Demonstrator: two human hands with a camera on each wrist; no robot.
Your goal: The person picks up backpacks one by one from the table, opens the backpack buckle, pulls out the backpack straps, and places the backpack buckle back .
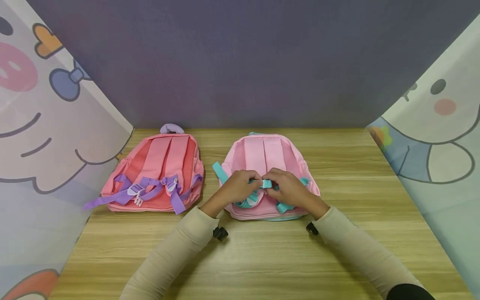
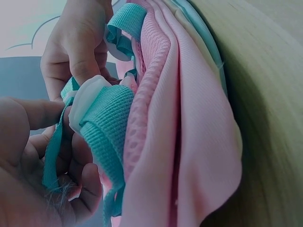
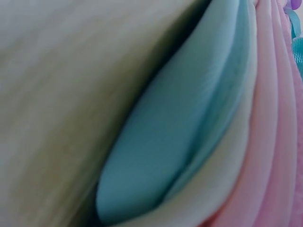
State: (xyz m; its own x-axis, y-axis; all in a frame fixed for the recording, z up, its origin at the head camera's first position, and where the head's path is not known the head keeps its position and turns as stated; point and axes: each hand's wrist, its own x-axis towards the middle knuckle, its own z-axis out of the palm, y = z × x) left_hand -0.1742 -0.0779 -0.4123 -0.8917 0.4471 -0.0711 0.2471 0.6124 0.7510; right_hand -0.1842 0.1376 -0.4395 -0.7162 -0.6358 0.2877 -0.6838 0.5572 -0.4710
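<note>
Pinching teal strap on pink backpack

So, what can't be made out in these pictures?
- Head view: underside of the pale-pink fabric backpack, hidden against the wood-grain table.
- Head view: part of the teal webbing strap, covered by the left hand and right hand.
- Left wrist view: part of the left hand, cut off by the left edge.
- Right wrist view: right hand, outside the frame.
</note>
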